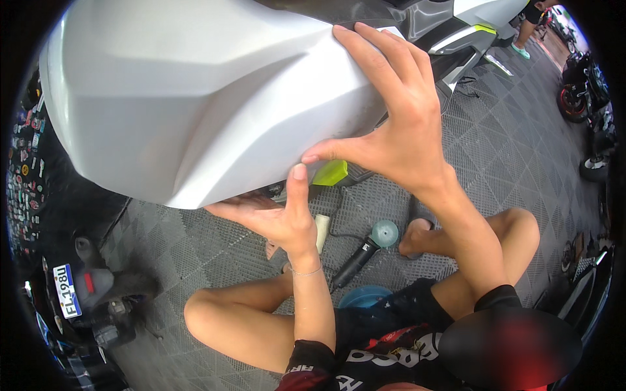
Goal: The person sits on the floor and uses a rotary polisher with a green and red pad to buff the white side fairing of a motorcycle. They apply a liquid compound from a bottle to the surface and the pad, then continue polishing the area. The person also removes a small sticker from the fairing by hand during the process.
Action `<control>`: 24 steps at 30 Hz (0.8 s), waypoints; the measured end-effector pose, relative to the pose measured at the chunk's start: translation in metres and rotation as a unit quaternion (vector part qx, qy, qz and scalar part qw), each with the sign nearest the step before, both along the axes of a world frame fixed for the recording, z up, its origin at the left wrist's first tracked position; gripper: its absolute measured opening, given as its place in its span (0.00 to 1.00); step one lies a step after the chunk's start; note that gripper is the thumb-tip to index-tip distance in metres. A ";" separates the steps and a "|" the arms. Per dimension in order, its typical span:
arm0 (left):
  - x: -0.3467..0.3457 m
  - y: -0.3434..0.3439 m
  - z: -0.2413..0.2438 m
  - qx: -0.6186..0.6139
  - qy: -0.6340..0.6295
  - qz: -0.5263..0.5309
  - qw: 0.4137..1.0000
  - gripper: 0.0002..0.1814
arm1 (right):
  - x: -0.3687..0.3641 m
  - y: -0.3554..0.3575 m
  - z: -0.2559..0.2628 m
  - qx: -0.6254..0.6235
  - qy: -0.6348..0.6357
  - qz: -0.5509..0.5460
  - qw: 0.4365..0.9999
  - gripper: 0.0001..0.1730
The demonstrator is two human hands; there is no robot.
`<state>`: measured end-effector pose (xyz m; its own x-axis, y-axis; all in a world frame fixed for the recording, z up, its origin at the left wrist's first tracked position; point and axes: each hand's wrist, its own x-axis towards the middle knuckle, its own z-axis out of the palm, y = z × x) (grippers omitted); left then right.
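A large silver-white body panel [205, 107] of a motor scooter fills the upper left of the head view. My right hand [396, 102] spans the panel's right end, fingertips on the upper edge and thumb on the lower edge. Its grip on the panel looks like a pinch across its width. Beneath the lower edge, my left hand [279, 210] supports the panel, with the thumb up against its edge and the fingers partly hidden underneath. The two thumbs are close together. A yellow-green part [331, 173] shows just below the panel.
On the grey tile floor lie a corded power polisher [359, 256] with a round pad and a pale cylindrical object [322, 232]. A blue round container [364, 296] sits between my legs. Parked motorcycles [574, 93] line the right; another vehicle's rear [98, 288] is at lower left. Someone's leg [527, 34] shows top right.
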<state>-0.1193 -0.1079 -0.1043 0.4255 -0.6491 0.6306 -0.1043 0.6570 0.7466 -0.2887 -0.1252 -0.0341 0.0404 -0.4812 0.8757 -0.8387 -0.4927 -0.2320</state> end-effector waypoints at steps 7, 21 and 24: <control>-0.013 0.008 0.024 0.052 0.056 -0.029 0.997 0.70 | -0.021 -0.002 0.006 0.013 0.032 0.027 0.999 0.54; -0.012 -0.011 0.013 0.036 -0.094 0.085 0.991 0.72 | -0.024 -0.016 -0.015 -0.049 -0.033 0.105 0.993 0.37; -0.018 -0.013 0.009 0.035 -0.097 0.093 0.990 0.75 | -0.024 -0.020 -0.014 -0.056 -0.036 0.104 0.992 0.37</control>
